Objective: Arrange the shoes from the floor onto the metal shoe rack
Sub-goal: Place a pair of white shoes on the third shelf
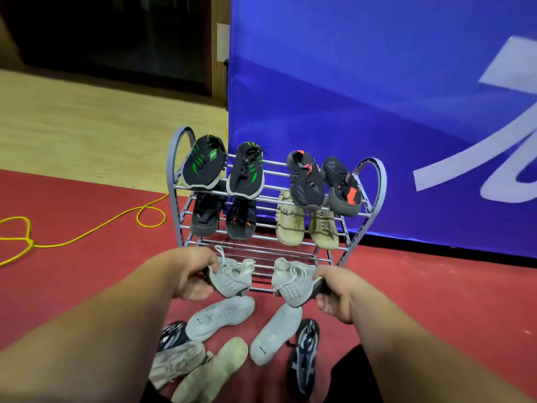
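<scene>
Grey shoes [232, 279] held, seemingly over rack [263, 257].

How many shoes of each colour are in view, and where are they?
Black shoes, on the rack: 6
Beige shoes, on the rack: 2
Grey shoes, one in the left hand, one in the right hand: 2
Pale shoes, on the floor: 4
Navy shoes, on the floor: 2
Total: 16
</scene>
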Demonstrator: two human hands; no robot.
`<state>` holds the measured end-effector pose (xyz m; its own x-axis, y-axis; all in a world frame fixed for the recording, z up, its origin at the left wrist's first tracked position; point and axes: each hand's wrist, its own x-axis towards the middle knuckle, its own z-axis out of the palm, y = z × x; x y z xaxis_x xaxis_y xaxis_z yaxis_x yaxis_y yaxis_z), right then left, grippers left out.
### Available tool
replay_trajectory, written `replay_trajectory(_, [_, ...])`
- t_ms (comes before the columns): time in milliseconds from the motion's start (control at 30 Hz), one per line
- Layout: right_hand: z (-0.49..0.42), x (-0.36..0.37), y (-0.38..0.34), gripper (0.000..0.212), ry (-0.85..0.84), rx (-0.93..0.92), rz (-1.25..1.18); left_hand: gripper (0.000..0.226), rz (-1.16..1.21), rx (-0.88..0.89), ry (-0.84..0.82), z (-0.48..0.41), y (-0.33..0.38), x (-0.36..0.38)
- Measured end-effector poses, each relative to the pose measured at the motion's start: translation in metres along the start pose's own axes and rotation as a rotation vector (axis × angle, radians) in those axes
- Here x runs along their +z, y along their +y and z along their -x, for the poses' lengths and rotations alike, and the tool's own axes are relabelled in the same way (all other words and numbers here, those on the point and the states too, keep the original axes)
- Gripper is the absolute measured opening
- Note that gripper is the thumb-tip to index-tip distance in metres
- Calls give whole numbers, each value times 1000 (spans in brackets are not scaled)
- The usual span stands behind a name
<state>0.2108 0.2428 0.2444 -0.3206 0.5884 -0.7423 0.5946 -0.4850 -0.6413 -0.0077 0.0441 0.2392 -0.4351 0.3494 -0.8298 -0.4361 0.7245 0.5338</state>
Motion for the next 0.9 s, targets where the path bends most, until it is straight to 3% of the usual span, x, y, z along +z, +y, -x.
replay_trajectory(167, [40,-3,-7,2,8,-60,-17,14,-34,14,15,44,-2,-12])
replay_trajectory(433, [72,6,-5,8,22,-81,-53,15,-17,29,-5,63,-19,-33])
replay_trajectory(800, [30,66,-16,16,-10,11,-41,17,29,-41,-19,-1,-39,-76])
replay_trajectory(900, [-3,81,-10,9,-40,58,-111,21,83,-63,-24,-34,-46,-83])
